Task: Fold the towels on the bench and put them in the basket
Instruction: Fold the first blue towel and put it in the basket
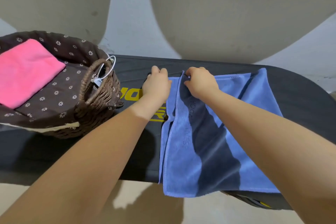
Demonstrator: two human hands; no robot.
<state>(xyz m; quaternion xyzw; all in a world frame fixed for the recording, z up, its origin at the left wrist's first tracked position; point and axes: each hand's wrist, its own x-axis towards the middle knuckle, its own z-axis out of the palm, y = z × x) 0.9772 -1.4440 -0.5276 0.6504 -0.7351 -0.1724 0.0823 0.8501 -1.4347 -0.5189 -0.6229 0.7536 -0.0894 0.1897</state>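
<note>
A person folds a blue towel [209,142] on a black bench [300,96], both hands working its far edge. The right hand [201,82] has its fingers curled and clamped on a raised corner of the towel, while the left hand [157,82], just beside it on the basket side, has its fingers bent over the towel's far left corner; whether they pinch the cloth or merely press it to the bench cannot be told. The towel lies doubled along its left side, its near edge hanging over the bench's front, with its right part rumpled and not yet squared. A wicker basket [101,92] with a brown flowered lining stands on the bench well to the left of the towel and already holds a folded pink towel [27,71]. The fold looks to be midway: the next move likely calls for lining up the far corners, smoothing the layers flat and folding again, before the bundle is carried left to the basket.
</note>
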